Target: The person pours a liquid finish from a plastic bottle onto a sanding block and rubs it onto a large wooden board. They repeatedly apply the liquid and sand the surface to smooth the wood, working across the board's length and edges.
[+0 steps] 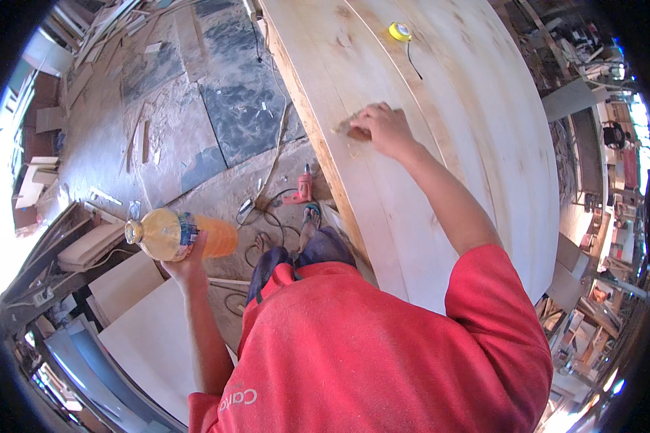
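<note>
My left hand (188, 263) is wrapped round a large clear plastic bottle (165, 235) of yellow-orange liquid. The bottle is held tilted almost sideways, its neck pointing left, and no cap shows on it. On the right, my right hand (387, 130) grips a small, flat, brownish piece with a pale frayed edge (345, 125); its kind cannot be made out, and the fingers hide part of it. That hand is at the pale wooden board (440, 202), near its left edge, where a small wet-looking mark shows below the piece.
A yellow tape measure (399, 31) lies on the board's far part. On the floor by my feet are a red power drill (301, 189) and looping cables (271, 209). White panels (141, 332) lean at lower left; wood scraps (144, 141) litter the floor.
</note>
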Tool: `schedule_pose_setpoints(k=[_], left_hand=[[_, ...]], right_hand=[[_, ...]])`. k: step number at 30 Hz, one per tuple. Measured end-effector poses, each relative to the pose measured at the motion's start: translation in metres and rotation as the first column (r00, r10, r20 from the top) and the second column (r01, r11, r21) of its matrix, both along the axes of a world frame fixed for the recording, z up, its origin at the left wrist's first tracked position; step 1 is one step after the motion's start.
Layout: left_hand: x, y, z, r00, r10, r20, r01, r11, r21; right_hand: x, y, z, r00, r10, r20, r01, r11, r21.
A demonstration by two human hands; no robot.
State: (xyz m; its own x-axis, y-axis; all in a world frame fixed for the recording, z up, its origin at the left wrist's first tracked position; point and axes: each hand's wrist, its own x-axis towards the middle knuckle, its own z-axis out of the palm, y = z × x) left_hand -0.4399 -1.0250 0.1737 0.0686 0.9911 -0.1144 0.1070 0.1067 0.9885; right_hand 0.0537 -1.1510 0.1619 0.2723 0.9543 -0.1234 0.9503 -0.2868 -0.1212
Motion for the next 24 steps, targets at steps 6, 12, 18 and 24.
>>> schedule_pose_setpoints(k=[6,12,18,24], left_hand=[[0.006,0.015,0.004,0.988,-0.152,-0.018,0.153,0.988,0.034],[-0.002,0.032,0.042,0.904,-0.425,0.041,0.418,0.901,0.113],[-0.012,0.049,0.071,0.759,-0.633,-0.156,0.651,0.747,0.138],[0.009,0.067,0.121,0.456,-0.752,-0.476,0.888,0.417,0.192]], right_hand=[[-0.056,-0.105,0.012,0.996,-0.091,-0.017,0.091,0.996,0.02],[-0.137,-0.19,0.036,0.918,-0.397,0.016,0.397,0.914,-0.079],[-0.227,-0.223,0.057,0.369,-0.623,-0.689,0.875,0.483,0.033],[-0.321,-0.168,0.101,-0.367,-0.051,-0.929,0.856,0.371,-0.359]])
